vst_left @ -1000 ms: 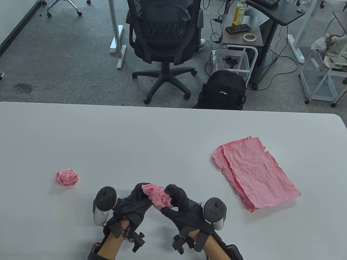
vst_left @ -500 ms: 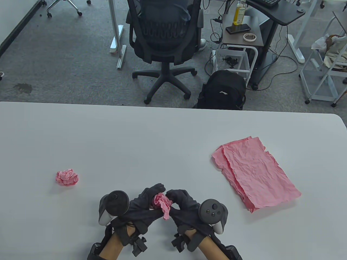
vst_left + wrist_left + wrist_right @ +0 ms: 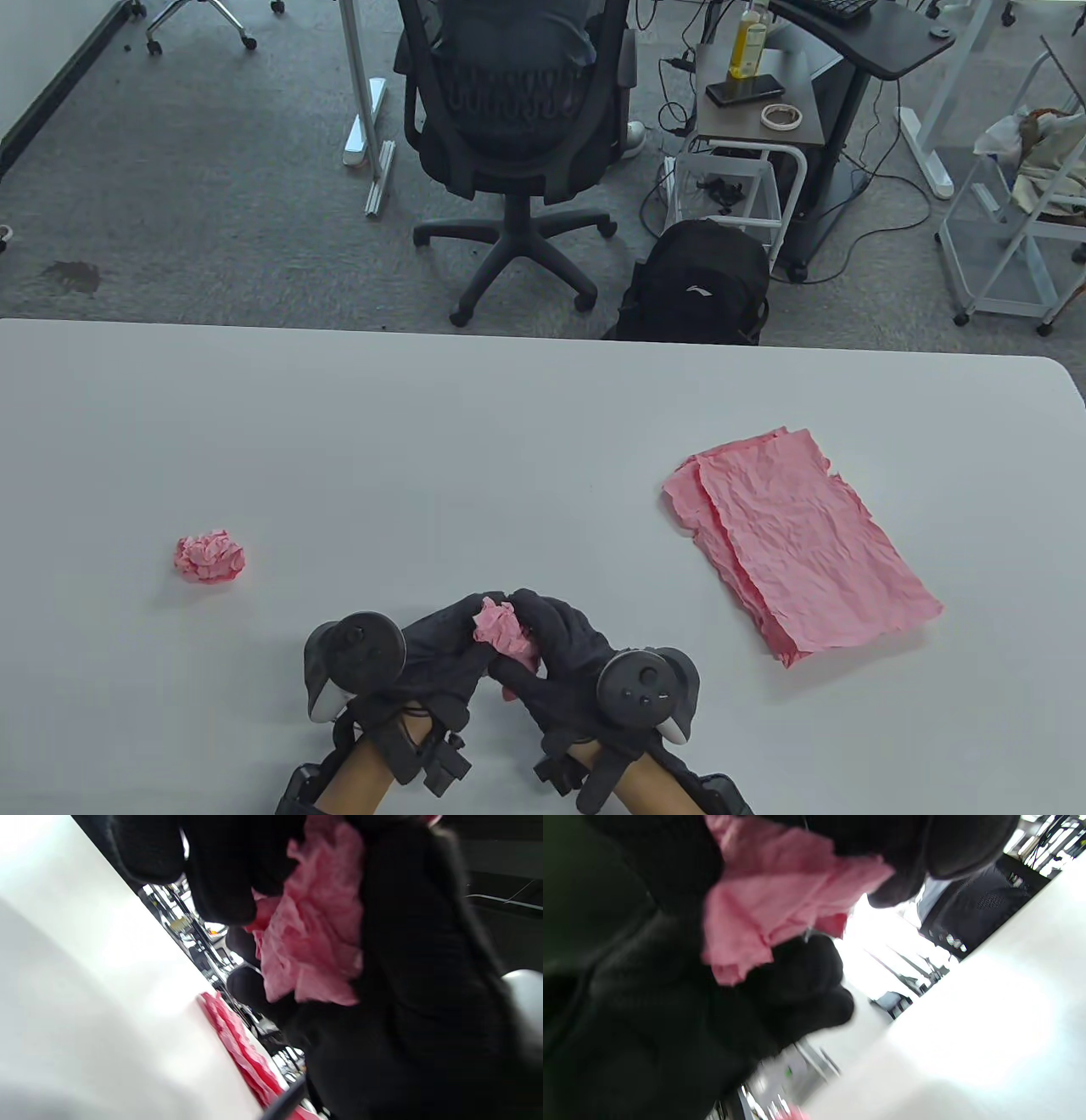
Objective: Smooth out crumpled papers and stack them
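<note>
In the table view, the left hand [image 3: 441,649] and the right hand [image 3: 556,658] meet near the table's [image 3: 475,441] front edge, and both curl their fingers round one crumpled pink paper [image 3: 506,635] held between them. The wad sits at the fingertips of both hands, above the table surface as far as I can judge. Well to the left of the left hand lies a second crumpled ball [image 3: 209,558], untouched. Well to the right of the right hand, and somewhat farther from the person, lies the stack of flattened sheets [image 3: 793,543].

In the left wrist view, the dark gloved fingers [image 3: 225,878] of the left hand wrap the pink paper [image 3: 314,933] closely; loose folds spill out below them. The stack [image 3: 242,1043] shows beyond the fingers as a red edge on the table.

In the right wrist view, the right hand's fingers [image 3: 797,971] close on the pink paper [image 3: 772,895] from their side; the picture is blurred, so the exact pinch cannot be told.

The step in hand looks like opening the wad. To do it well, each hand should find a free edge rather than squeeze the lump, then draw the edges apart gently, since thin creased paper will likely tear under a sharp pull. Once it is open, laying it on the table just ahead of the hands and smoothing outward from the middle with flat palms should serve best.
</note>
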Tool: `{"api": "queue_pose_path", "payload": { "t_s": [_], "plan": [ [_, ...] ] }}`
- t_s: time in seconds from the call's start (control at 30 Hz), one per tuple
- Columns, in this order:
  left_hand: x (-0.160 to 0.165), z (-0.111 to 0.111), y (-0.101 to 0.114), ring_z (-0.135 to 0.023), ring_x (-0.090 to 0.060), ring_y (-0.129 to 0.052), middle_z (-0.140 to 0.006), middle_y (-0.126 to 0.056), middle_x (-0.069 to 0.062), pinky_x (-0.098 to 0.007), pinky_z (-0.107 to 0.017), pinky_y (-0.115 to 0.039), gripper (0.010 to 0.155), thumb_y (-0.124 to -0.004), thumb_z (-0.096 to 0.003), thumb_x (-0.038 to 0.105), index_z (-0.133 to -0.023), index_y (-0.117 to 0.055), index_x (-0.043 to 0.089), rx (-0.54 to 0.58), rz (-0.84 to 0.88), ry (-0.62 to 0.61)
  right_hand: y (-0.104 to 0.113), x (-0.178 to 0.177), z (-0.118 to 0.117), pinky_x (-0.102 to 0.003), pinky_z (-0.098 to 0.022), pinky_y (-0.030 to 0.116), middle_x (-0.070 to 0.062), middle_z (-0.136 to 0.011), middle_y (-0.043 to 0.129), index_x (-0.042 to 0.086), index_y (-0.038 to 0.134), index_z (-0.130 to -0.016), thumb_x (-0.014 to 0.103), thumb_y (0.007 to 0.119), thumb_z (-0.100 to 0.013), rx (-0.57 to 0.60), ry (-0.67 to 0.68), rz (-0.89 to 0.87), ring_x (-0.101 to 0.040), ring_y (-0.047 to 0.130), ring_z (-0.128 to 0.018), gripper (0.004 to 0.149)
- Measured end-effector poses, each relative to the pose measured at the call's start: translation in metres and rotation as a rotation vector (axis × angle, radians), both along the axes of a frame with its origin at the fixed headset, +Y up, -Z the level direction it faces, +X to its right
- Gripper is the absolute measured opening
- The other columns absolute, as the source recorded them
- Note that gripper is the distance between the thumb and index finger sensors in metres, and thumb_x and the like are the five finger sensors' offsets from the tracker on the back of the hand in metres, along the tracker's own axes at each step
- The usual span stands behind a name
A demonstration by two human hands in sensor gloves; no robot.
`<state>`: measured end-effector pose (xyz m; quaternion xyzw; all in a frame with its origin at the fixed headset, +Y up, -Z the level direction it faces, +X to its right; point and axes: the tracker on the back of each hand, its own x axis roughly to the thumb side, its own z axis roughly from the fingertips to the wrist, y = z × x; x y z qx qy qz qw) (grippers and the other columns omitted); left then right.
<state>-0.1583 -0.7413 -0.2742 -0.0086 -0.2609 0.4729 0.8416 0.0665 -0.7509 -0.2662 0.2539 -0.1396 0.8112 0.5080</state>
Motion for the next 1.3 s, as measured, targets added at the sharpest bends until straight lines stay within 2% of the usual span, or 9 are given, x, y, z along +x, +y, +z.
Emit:
{"api": "queue_pose_path", "payload": {
  "t_s": [0.27,0.37,0.47,0.53,0.63,0.77,0.9,1.13,1.3],
  "plan": [
    [-0.001,0.002,0.001,-0.081,-0.015,-0.091,-0.086,-0.077,0.011,-0.046,-0.074,-0.07,0.065,-0.069,-0.0555,0.061,-0.11,-0.051,0.029,0.01,0.019,-0.007,-0.005,0.029,-0.014,-0.063,-0.053,0.066,-0.013,-0.076,0.086,0.021,0.078,-0.088,0.032,0.081,-0.049,-0.135,-0.115,-0.214,-0.042,0.085,-0.072,0.041],
    [0.002,0.002,-0.003,-0.117,-0.032,-0.042,-0.119,-0.027,-0.001,-0.059,-0.081,-0.05,0.1,-0.072,-0.0484,0.074,-0.115,-0.012,0.03,0.004,-0.009,-0.059,-0.003,0.027,-0.012,-0.063,-0.052,0.069,-0.013,-0.069,0.096,0.017,0.079,-0.087,0.029,0.082,-0.048,-0.117,-0.074,-0.308,-0.041,0.094,-0.065,0.04],
    [0.011,0.001,-0.009,-0.12,-0.035,-0.011,-0.118,0.004,0.002,-0.067,-0.082,-0.032,0.115,-0.076,-0.047,0.075,-0.106,0.011,0.031,-0.068,0.003,-0.227,-0.001,0.017,-0.009,-0.061,-0.05,0.072,-0.013,-0.069,0.099,0.015,0.079,-0.086,0.03,0.082,-0.048,-0.082,0.03,-0.272,-0.041,0.097,-0.062,0.04],
    [0.019,0.004,-0.011,-0.121,-0.035,-0.021,-0.121,-0.005,0.003,-0.067,-0.082,-0.036,0.109,-0.08,-0.049,0.067,-0.11,0.003,0.033,-0.108,0.022,-0.271,-0.002,0.011,-0.004,-0.062,-0.05,0.071,-0.015,-0.072,0.096,0.015,0.077,-0.087,0.029,0.081,-0.049,-0.082,0.047,-0.242,-0.044,0.093,-0.065,0.041],
    [0.016,0.003,-0.006,-0.108,-0.029,-0.073,-0.12,-0.048,0.001,-0.056,-0.076,-0.064,0.082,-0.081,-0.0513,0.056,-0.116,-0.037,0.031,-0.062,-0.031,-0.093,-0.003,0.017,-0.006,-0.059,-0.049,0.072,-0.013,-0.075,0.092,0.016,0.074,-0.088,0.032,0.079,-0.05,-0.049,-0.073,-0.211,-0.041,0.093,-0.063,0.041],
    [0.0,0.0,-0.002,-0.081,-0.02,-0.098,-0.094,-0.083,0.003,-0.048,-0.069,-0.075,0.064,-0.084,-0.0491,0.054,-0.105,-0.066,0.028,-0.009,-0.035,0.039,-0.009,0.025,-0.015,-0.06,-0.053,0.069,-0.019,-0.091,0.078,0.019,0.073,-0.087,0.035,0.083,-0.049,-0.192,0.016,-0.333,-0.046,0.079,-0.079,0.042],
    [-0.01,-0.005,-0.006,-0.072,-0.018,-0.102,-0.087,-0.089,0.005,-0.046,-0.067,-0.077,0.058,-0.083,-0.0506,0.054,-0.101,-0.072,0.027,-0.091,0.064,0.057,-0.019,0.02,-0.022,-0.062,-0.052,0.069,-0.019,-0.087,0.084,0.014,0.069,-0.088,0.027,0.082,-0.049,-0.378,0.216,-0.58,-0.046,0.085,-0.075,0.043],
    [-0.026,-0.006,-0.003,-0.061,-0.014,-0.105,-0.076,-0.094,0.008,-0.043,-0.064,-0.08,0.046,-0.077,-0.0544,0.049,-0.095,-0.079,0.029,-0.081,0.14,0.161,-0.021,0.036,-0.03,-0.058,-0.053,0.069,-0.009,-0.078,0.083,0.016,0.058,-0.094,0.024,0.078,-0.05,-0.41,0.137,-0.6,-0.039,0.085,-0.071,0.05],
    [-0.027,-0.009,-0.004,-0.092,-0.018,-0.089,-0.101,-0.076,0.009,-0.047,-0.075,-0.069,0.045,-0.07,-0.0574,0.053,-0.1,-0.071,0.038,-0.109,0.209,0.069,-0.025,0.043,-0.037,-0.06,-0.053,0.067,-0.009,-0.073,0.079,0.016,0.063,-0.099,0.031,0.081,-0.05,-0.452,0.112,-0.545,-0.039,0.083,-0.07,0.055]
  ]
}}
